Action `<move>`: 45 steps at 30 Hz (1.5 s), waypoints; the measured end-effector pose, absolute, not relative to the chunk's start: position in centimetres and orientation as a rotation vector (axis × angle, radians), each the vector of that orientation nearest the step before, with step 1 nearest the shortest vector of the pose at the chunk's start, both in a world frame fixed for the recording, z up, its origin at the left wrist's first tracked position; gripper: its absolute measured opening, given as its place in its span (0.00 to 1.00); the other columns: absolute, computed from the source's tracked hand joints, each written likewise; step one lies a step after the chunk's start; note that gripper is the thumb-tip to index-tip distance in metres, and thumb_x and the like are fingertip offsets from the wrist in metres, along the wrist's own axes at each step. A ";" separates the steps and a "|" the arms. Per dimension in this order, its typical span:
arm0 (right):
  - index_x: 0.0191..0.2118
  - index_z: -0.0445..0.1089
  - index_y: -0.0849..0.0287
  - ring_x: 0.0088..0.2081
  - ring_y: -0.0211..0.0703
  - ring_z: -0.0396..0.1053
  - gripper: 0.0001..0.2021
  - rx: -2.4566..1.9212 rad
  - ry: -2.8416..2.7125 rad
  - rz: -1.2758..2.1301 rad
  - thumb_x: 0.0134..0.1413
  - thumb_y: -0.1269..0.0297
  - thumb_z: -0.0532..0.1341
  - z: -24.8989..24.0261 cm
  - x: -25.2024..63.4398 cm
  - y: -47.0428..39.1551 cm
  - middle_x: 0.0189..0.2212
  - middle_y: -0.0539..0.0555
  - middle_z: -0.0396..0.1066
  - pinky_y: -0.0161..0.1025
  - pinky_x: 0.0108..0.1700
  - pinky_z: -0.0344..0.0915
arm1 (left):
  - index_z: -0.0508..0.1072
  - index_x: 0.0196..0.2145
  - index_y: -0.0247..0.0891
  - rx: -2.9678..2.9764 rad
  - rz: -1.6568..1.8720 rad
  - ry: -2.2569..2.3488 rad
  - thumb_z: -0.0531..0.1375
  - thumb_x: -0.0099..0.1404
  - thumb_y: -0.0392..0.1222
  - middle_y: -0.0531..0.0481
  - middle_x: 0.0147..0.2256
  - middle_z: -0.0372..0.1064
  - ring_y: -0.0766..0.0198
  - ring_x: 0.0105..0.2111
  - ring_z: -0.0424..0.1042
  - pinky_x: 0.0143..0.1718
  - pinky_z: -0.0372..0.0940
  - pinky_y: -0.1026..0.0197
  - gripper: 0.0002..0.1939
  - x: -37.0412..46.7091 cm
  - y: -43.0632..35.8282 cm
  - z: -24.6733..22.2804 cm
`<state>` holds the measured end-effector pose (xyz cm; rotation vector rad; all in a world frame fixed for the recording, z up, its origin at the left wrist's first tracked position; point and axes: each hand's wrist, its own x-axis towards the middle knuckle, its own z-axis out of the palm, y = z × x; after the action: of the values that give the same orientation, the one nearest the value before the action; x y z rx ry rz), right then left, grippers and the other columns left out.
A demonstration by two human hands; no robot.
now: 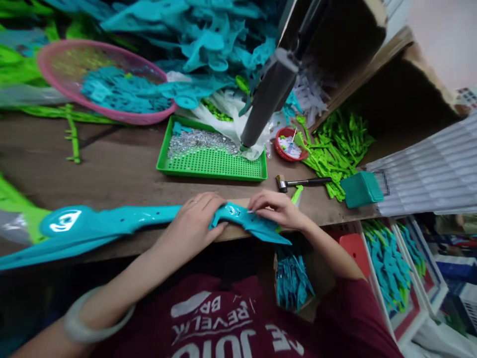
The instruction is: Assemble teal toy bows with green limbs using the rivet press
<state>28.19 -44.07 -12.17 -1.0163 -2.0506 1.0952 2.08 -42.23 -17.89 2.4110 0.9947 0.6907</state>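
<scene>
A long, glossy blue plastic piece [145, 216] with a broad winged end and a pointed tip lies along the table's front edge. My left hand [199, 216] is closed around its narrow part, the thumb curled at the near side. At the pointed end, my right hand [278, 209] has its fingertips pinched together against the top surface of the piece. Whatever small thing may be between those fingertips is too small to make out. Beyond my hands stands a green perforated tray [223, 166] holding many small metal parts. A hammer [301, 182] with a black handle rests to the right.
A pink basket [108, 117] of blue parts stands at the back left. A grey cylindrical tool [270, 94] hangs over the tray. Right of it are a red basket [286, 155], loose green parts [331, 154] and a teal container [361, 190]. Blue pieces [208, 35] are heaped behind.
</scene>
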 end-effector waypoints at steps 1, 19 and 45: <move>0.37 0.71 0.59 0.44 0.43 0.73 0.13 -0.958 -2.166 1.085 0.68 0.55 0.58 -12.6 27.7 -43.9 0.39 0.57 0.75 0.45 0.51 0.71 | 0.70 0.47 0.36 2.395 0.683 1.002 0.58 0.63 0.41 0.37 0.48 0.73 0.44 0.52 0.71 0.54 0.68 0.42 0.15 2.1 -42.2 -17.9; 0.42 0.70 0.60 0.47 0.41 0.67 0.09 -0.725 -2.492 1.074 0.71 0.66 0.54 -14.0 27.7 -41.1 0.42 0.58 0.66 0.40 0.50 0.68 | 0.71 0.49 0.34 2.386 0.832 1.044 0.56 0.65 0.38 0.36 0.50 0.73 0.44 0.54 0.71 0.55 0.69 0.42 0.15 2.2 -43.0 -18.4; 0.42 0.71 0.60 0.43 0.42 0.67 0.10 -0.721 -2.728 0.650 0.70 0.69 0.52 -13.6 27.1 -41.3 0.41 0.59 0.70 0.42 0.47 0.69 | 0.73 0.50 0.32 2.498 0.864 0.926 0.61 0.65 0.42 0.30 0.53 0.72 0.39 0.56 0.71 0.55 0.70 0.39 0.18 1.6 -43.0 -18.5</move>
<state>27.09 -41.30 -13.58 -0.7213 -2.7277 0.6502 1.62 -43.00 -18.53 2.4977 0.9257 0.8636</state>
